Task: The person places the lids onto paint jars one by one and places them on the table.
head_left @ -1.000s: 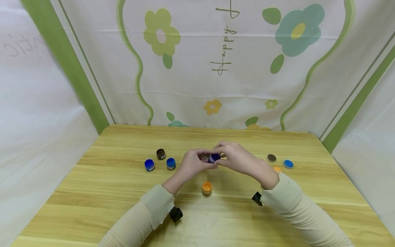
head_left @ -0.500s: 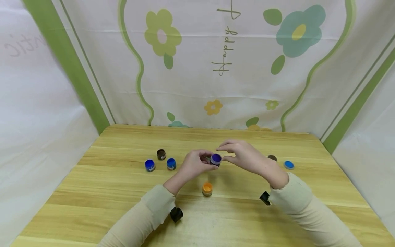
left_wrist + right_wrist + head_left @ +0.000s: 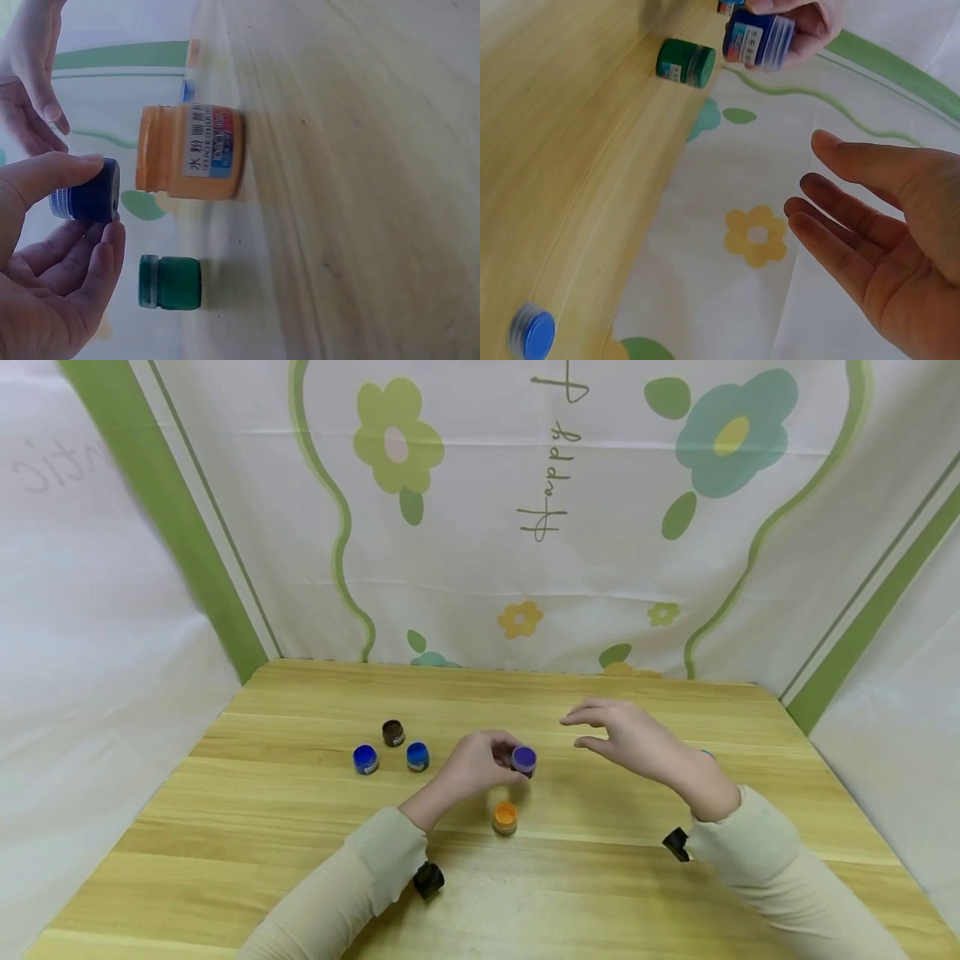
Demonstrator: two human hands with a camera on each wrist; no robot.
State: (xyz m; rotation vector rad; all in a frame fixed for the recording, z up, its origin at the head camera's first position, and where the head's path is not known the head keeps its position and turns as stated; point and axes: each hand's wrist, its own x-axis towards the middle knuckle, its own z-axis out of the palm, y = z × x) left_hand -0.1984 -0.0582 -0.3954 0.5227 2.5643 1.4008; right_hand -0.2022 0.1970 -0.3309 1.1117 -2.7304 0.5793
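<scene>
The left hand (image 3: 480, 764) pinches a small purple jar (image 3: 524, 760); its thumb is on one side and its fingers are on the other; the jar is up off the counter (image 3: 187, 852), with its ribbed top end facing up. The right hand (image 3: 637, 739) is loose, with its thumb and fingers spread apart and just a bit bent; it hangs in the air to the right of the purple jar, and there is a gap between them.

An orange jar (image 3: 505, 817) stands on the counter near the left hand, on the side closer to the person; a green jar (image 3: 686, 62) stands near the purple jar, but the left hand hides it in the head view; a dark blue jar (image 3: 365, 758), a lighter blue jar (image 3: 417, 756) and a brown jar (image 3: 393, 732) stand in a little group to the left; a blue lid (image 3: 536, 334) is on the right, mostly behind the right forearm in the head view.

The back edge of the counter meets a white cloth (image 3: 465, 552) with flowers; both hands are well in front of it; wide wood runs from the dark blue jar to the left edge.
</scene>
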